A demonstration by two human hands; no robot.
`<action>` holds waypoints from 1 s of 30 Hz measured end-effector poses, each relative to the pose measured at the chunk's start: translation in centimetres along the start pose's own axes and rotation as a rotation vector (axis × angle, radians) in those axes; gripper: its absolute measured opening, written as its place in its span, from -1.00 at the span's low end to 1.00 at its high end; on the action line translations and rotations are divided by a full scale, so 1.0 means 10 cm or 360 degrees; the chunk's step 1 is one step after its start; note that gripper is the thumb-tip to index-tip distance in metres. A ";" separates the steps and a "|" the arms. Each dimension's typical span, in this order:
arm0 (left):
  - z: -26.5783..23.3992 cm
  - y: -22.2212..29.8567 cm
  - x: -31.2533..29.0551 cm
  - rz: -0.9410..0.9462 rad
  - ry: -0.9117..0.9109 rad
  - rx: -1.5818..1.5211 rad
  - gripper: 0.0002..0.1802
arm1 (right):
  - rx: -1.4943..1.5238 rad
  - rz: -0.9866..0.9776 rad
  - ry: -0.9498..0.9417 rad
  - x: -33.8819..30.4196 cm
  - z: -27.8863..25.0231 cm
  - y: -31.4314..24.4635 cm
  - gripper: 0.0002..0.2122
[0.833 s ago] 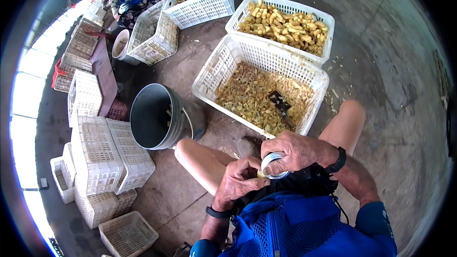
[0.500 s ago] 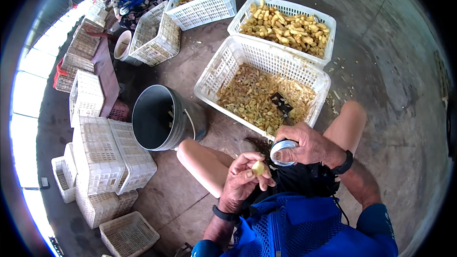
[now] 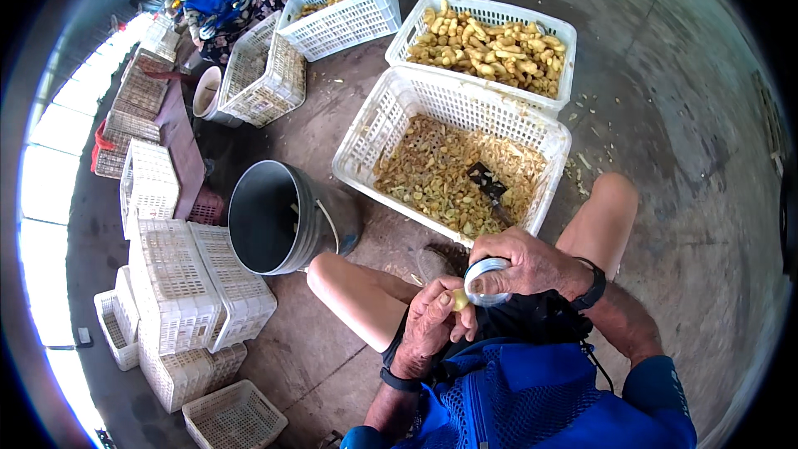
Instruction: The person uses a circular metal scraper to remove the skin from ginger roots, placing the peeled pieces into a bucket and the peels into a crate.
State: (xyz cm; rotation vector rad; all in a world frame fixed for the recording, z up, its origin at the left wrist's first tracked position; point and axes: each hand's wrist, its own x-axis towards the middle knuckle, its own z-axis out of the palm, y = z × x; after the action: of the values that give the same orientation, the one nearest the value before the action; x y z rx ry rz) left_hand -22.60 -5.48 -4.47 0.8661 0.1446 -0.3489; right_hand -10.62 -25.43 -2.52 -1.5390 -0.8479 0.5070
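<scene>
Nearest, the wearer's blue mesh garment (image 3: 532,391) fills the lower edge, with a bent bare knee to each side. Above it, the left hand (image 3: 431,320) is closed in a pinch, thumb and fingers gripping a small yellow piece (image 3: 459,300). The right hand (image 3: 532,266) is clamped around a round, silver-rimmed tool (image 3: 485,298), with the thumb laid across its face. The yellow piece sits at the left edge of the tool; whether the two touch cannot be told. Each wrist carries a black band, the left band (image 3: 401,379) and the right band (image 3: 592,284). Directly beyond the hands stands a white perforated crate (image 3: 391,108), its floor covered with yellow-brown scraps (image 3: 440,179); a dark-ended implement (image 3: 487,183) lies on them, toward the right. Left of this crate stands a grey bucket (image 3: 334,204) with its handle hanging down. Farther left, pale crates (image 3: 170,283) are stacked. Adjoining the far side of the scrap crate, a second white crate (image 3: 569,75) holds knobbly yellow roots (image 3: 490,48). At upper left, another white crate (image 3: 353,27) holds similar roots, and a seated co-worker (image 3: 218,4) in blue and floral clothing is positioned beyond.
</scene>
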 end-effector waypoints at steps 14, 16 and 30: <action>0.08 0.01 0.01 0.0041 0.0141 -0.0328 -0.49 | 0.0188 0.0148 0.0110 -0.05 0.04 0.02 -0.64; 0.09 0.02 0.02 0.0042 0.0127 -0.0280 -0.48 | 0.0243 0.0165 0.0089 -0.05 0.01 -0.14 -0.64; 0.17 -0.04 0.16 0.0053 0.0212 -0.0464 -0.63 | 0.0043 -0.0001 0.0128 -0.03 0.09 0.02 -0.66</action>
State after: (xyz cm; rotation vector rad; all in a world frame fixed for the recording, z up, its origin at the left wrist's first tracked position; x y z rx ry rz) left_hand -21.31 -7.38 -4.08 0.6024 0.2967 -0.2318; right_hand -11.45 -25.05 -2.93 -1.5242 -0.7768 0.4511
